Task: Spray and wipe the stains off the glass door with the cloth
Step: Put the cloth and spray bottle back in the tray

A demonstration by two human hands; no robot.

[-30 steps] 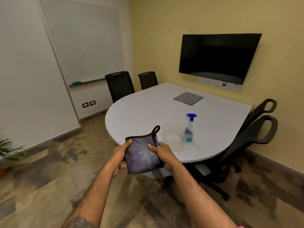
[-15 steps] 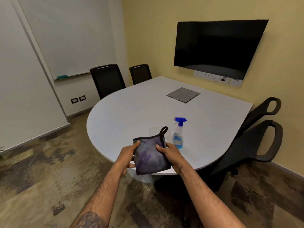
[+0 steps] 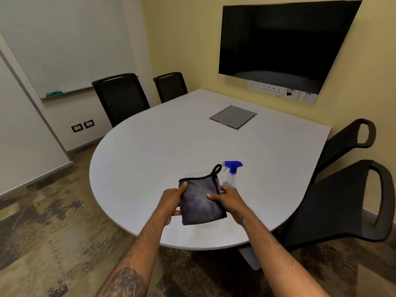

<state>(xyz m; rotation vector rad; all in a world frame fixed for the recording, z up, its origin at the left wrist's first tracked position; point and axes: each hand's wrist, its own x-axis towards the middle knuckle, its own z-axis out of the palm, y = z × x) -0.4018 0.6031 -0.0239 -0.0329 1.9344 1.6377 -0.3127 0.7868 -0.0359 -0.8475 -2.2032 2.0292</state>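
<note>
A folded grey-purple cloth [image 3: 200, 202] with black trim and a loop hangs over the near part of the white table [image 3: 162, 151]. My left hand [image 3: 171, 202] grips its left edge and my right hand [image 3: 230, 200] grips its right edge. Just behind the cloth stands a clear spray bottle [image 3: 231, 174] with a blue trigger head, its lower part hidden by the cloth and my right hand. A clear plastic container [image 3: 194, 175] lies mostly hidden behind the cloth. No glass door is in view.
Black chairs stand at the right [image 3: 342, 200] and at the far side [image 3: 121, 97]. A dark screen [image 3: 285, 41] hangs on the yellow wall above sockets. A grey hatch [image 3: 233, 116] sits in the tabletop. A whiteboard [image 3: 64, 39] covers the left wall.
I have stepped closer to the table, so it and the bottle fill more of the view. The cloth, held in both hands, now hangs over the tabletop and hides the clear container.
</note>
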